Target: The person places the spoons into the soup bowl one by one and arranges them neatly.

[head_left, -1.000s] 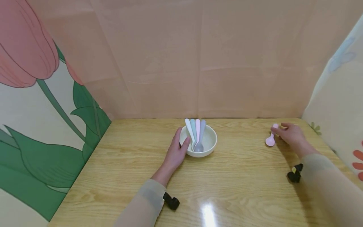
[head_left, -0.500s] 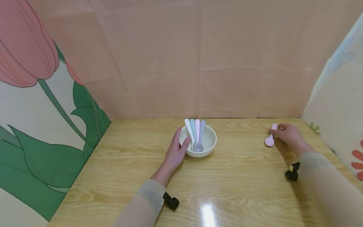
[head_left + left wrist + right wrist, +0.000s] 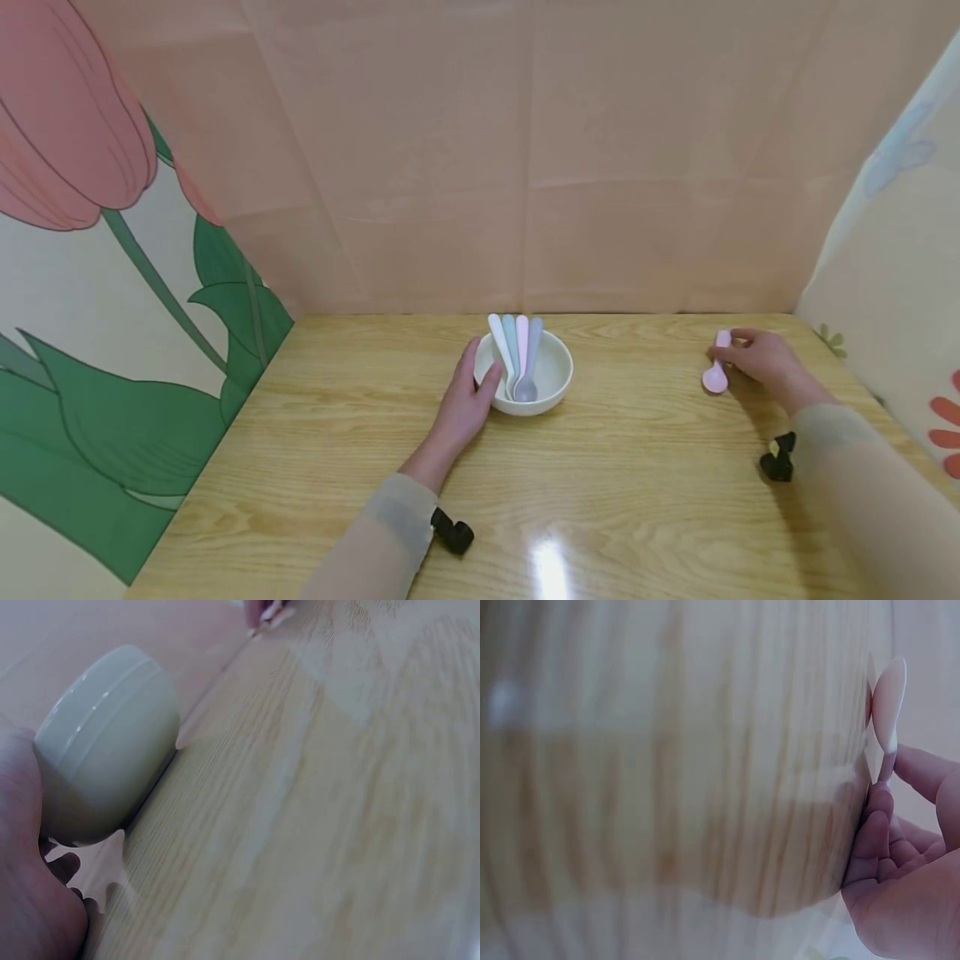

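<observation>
A white bowl (image 3: 557,367) stands near the table's back edge. Spoons with white (image 3: 500,342), teal (image 3: 511,335), pink (image 3: 522,337) and grey (image 3: 533,342) handles lean in it side by side, handles over the far rim. My left hand (image 3: 467,402) holds the bowl's left side, thumb at the near rim. In the left wrist view the bowl's outer wall (image 3: 112,750) hides the spoons. Far to the right, my right hand (image 3: 765,360) pinches a separate pink spoon (image 3: 716,381) by its handle, its rounded end toward me, close over the table. The right wrist view shows this spoon (image 3: 889,701) beyond the thumb and fingers.
The wooden table (image 3: 615,483) carries a bright light reflection at the front. A plain peach cloth (image 3: 412,167) rises behind it. Flower-printed panels flank it, one with a big tulip (image 3: 75,108) on the left.
My right hand has slid slightly left along the pink spoon's handle, and the spoon has shifted a little toward me. The left hand and the bowl have stayed put.
</observation>
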### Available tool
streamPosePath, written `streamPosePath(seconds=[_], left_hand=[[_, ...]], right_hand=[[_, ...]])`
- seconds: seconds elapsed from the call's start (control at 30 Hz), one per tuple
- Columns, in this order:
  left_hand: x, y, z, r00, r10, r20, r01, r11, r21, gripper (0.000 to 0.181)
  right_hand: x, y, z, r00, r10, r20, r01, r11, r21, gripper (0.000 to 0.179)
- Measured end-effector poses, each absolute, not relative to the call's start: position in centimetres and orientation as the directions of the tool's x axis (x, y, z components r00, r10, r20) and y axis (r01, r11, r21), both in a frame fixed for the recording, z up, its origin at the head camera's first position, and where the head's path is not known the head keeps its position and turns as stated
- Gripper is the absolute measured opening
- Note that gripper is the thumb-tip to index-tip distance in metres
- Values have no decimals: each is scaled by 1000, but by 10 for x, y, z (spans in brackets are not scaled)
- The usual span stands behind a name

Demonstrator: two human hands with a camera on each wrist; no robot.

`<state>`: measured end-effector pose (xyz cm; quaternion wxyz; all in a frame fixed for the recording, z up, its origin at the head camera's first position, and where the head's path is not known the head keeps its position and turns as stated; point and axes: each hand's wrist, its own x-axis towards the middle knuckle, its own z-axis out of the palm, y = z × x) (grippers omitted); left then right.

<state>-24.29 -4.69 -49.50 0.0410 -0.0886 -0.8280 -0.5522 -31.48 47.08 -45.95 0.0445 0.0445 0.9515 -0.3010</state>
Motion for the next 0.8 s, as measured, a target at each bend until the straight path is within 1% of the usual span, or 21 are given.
streamPosePath(seconds=[0.2,0.4,0.67,0.8], left_hand=[[-244,-46,-495,-978,109,180,207,360,909,72],[-246,-46,-497,-973,116,201,229,347,909,76],[-246,-44,-496,-974,120,191,221,343,913,77],[-246,-43,-495,-977,119,176,207,344,916,77]], right_hand=[[-315,471,-460,-994,52,-101,100,823,-560,95],[-311,469,-458,-994,47,-104,97,822,-561,95],[-312,472,-457,-992,47,-118,109,786,-608,92],[-314,477,-458,-991,47,-127,117,769,-628,93]])
